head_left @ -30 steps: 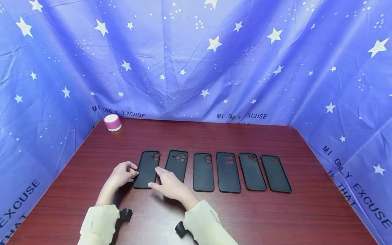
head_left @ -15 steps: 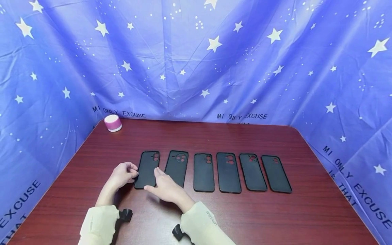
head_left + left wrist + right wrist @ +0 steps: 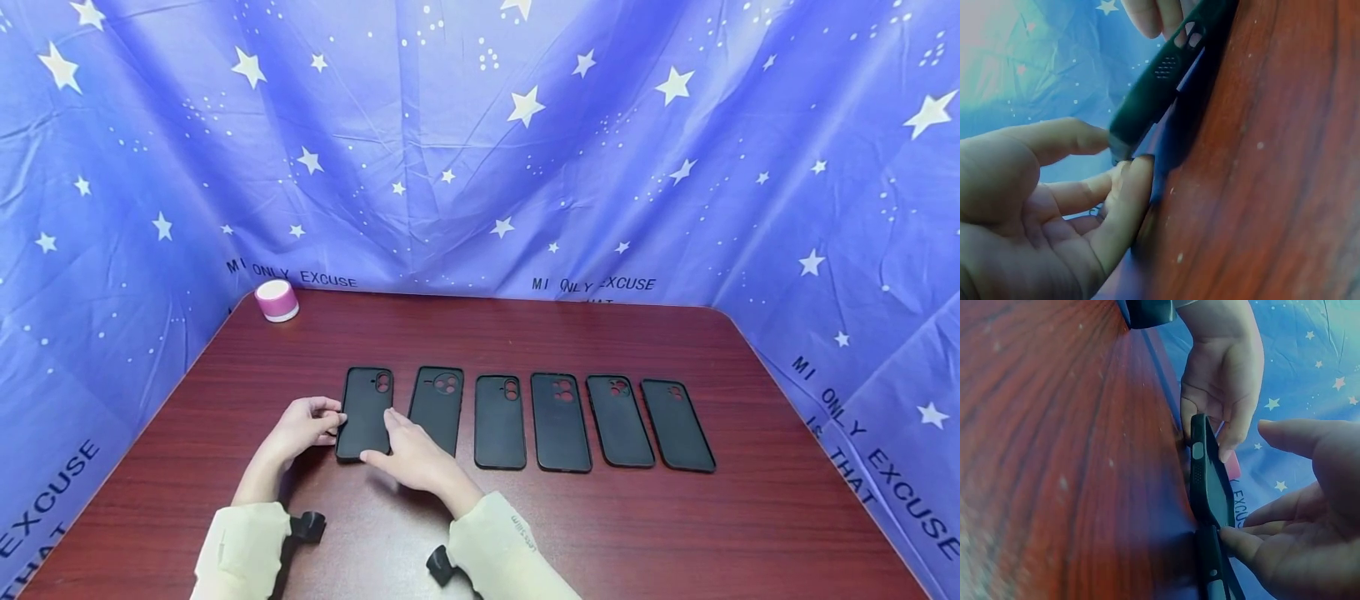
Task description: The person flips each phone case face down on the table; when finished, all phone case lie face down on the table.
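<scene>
A black phone case [image 3: 363, 417] with a tall camera cutout lies at the left end of a row. My left hand [image 3: 306, 423] pinches its left long edge. The left wrist view has that hand's thumb [image 3: 1069, 137] on one side of the case [image 3: 1141, 106] and fingers on the other. At the case's right edge are the outstretched fingers of my right hand [image 3: 420, 454], its thumb over the lower edge. In the right wrist view, this case [image 3: 1210, 472] stands a little raised on the left-hand side. A second case [image 3: 437, 408], with a round camera ring, is partly hidden by my right hand.
Several more black phone cases, such as one with a square cutout group [image 3: 561, 425], continue the row rightward on the dark red wooden table [image 3: 480, 333]. A pink and white round tub [image 3: 277, 301] stands at the far left corner. A blue star-patterned curtain [image 3: 450, 125] surrounds the table.
The leftmost case has shifted slightly right, and my left fingers now overlap its edge. The second case has moved slightly right too. My right hand went a little left, then back right.
</scene>
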`<state>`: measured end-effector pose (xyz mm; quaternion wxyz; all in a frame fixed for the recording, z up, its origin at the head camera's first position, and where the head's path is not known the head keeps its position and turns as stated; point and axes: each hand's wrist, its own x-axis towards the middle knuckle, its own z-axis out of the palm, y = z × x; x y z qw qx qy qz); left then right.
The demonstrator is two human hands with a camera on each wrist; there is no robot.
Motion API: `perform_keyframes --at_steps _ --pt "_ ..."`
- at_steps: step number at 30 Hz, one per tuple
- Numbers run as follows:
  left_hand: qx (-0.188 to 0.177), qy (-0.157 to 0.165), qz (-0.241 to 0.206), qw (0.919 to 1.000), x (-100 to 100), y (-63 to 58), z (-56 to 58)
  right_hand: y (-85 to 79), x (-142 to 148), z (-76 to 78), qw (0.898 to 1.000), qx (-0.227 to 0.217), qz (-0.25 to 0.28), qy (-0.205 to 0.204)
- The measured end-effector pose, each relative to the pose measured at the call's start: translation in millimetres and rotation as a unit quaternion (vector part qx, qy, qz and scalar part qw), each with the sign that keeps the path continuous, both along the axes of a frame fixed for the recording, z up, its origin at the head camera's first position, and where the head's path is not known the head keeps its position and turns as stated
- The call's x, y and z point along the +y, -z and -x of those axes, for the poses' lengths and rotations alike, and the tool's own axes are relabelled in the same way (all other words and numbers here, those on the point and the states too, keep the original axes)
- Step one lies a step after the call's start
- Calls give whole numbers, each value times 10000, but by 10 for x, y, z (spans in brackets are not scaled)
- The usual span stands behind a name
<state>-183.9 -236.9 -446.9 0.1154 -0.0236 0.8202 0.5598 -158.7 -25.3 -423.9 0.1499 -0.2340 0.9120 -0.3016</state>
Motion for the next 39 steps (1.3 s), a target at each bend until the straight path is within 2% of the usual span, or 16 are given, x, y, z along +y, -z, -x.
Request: perform_keyframes --at_steps 7,18,28,39 --pt "-76 100 -475 9988 -3 36 5 9 38 22 10000 67 -8 -3" --pt "279 428 -1011 9936 11 15 10 32 -17 9 9988 258 367 -181" --pt "588 1007 -1548 9810 25 17 -2 70 -41 14 9971 391 641 -101" --pt "680 1217 -1685 9758 57 29 7 63 -45 8 9893 344 1410 157"
